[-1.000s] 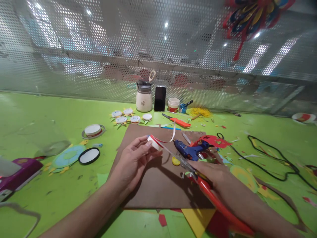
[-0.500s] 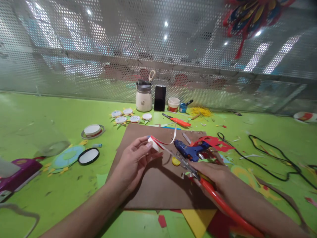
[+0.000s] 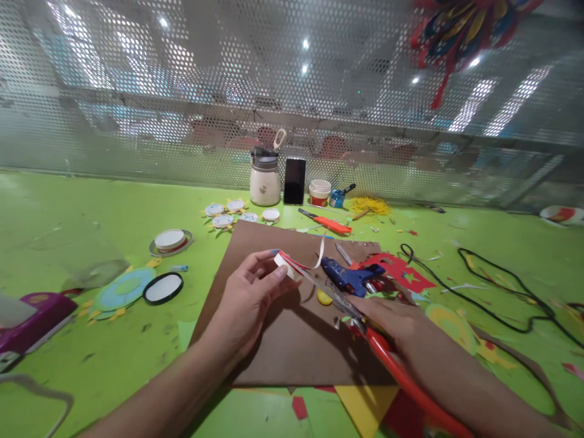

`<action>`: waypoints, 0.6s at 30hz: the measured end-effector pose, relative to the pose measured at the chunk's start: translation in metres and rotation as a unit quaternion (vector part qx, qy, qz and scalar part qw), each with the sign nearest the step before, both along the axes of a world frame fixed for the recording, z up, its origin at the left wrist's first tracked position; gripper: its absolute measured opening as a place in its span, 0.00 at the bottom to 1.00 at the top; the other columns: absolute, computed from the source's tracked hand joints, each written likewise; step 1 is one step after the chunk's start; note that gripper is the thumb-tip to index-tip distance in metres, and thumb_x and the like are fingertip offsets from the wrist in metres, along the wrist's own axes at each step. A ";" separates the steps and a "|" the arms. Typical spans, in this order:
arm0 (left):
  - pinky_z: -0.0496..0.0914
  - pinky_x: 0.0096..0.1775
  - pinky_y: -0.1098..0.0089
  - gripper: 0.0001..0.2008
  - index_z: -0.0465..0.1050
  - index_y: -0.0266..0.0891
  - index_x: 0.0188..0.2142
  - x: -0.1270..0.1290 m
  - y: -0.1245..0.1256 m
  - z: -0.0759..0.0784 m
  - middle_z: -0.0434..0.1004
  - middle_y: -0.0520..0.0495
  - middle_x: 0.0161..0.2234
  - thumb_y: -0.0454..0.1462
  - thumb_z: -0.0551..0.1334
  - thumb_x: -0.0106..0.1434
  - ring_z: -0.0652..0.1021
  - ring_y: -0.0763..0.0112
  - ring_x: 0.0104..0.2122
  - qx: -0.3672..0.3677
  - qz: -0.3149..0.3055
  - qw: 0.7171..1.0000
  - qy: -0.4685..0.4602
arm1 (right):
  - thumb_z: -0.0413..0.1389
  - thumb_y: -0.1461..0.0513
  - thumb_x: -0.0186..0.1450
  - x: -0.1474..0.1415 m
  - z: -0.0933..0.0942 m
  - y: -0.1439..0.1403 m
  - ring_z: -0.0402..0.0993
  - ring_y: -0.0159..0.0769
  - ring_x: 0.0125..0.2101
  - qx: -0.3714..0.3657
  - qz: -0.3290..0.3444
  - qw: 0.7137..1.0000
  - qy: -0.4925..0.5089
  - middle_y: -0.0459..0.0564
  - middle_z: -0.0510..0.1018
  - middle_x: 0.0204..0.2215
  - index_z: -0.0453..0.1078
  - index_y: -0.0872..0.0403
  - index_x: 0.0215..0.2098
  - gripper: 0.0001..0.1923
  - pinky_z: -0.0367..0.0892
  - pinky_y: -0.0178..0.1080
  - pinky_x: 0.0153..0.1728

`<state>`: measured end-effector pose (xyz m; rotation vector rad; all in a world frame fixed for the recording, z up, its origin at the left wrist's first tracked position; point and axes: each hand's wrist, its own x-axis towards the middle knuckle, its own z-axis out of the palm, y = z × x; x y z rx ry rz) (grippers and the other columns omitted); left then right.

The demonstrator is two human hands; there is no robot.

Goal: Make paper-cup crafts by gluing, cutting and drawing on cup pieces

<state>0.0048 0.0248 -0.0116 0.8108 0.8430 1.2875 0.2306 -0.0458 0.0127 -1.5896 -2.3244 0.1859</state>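
Between its thumb and fingers, my left hand (image 3: 250, 292) pinches a small white paper disc (image 3: 283, 265) with a red rim. A thin red-and-white strip (image 3: 317, 258) curls up and away from the disc's edge. My right hand (image 3: 392, 319) is closed on scissors with red handles (image 3: 396, 371); their blades reach to the disc's rim beside the strip. Both hands are above a brown board (image 3: 283, 347). Just past the right hand lie a blue glue gun (image 3: 349, 278) and a small yellow round piece (image 3: 325, 297).
Small decorated discs (image 3: 223, 221) lie behind the board, near a white bottle (image 3: 265, 185), a phone (image 3: 294, 181) and an orange-handled knife (image 3: 331, 224). At right are red paper scraps (image 3: 396, 267) and a black cord (image 3: 497, 322). A purple tool (image 3: 36, 322) sits at left.
My left hand and the disc have shifted slightly to the right. The board's far edge has moved a little away from me, and the red paper scraps at right have shifted.
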 end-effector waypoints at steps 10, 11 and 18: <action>0.79 0.45 0.59 0.17 0.73 0.35 0.44 0.000 -0.001 0.000 0.79 0.41 0.42 0.33 0.73 0.56 0.82 0.62 0.39 -0.010 0.008 1.000 -0.005 | 0.51 0.68 0.67 -0.005 0.002 -0.002 0.82 0.46 0.39 -0.043 -0.012 0.999 0.000 0.52 0.85 0.37 0.76 0.47 0.55 0.22 0.76 0.43 0.41; 0.79 0.45 0.59 0.17 0.73 0.35 0.44 0.000 -0.001 0.000 0.79 0.42 0.42 0.34 0.73 0.56 0.82 0.63 0.39 -0.009 0.011 1.000 -0.006 | 0.51 0.68 0.66 -0.005 0.001 -0.002 0.82 0.45 0.39 -0.046 -0.014 0.999 -0.001 0.53 0.85 0.38 0.76 0.47 0.55 0.23 0.76 0.43 0.41; 0.79 0.42 0.61 0.15 0.73 0.35 0.41 -0.002 0.000 0.002 0.81 0.43 0.38 0.36 0.72 0.57 0.81 0.66 0.34 -0.005 0.020 1.000 -0.017 | 0.51 0.68 0.66 -0.004 -0.001 -0.001 0.82 0.45 0.39 -0.049 -0.013 0.999 -0.005 0.52 0.85 0.38 0.76 0.47 0.56 0.23 0.75 0.41 0.40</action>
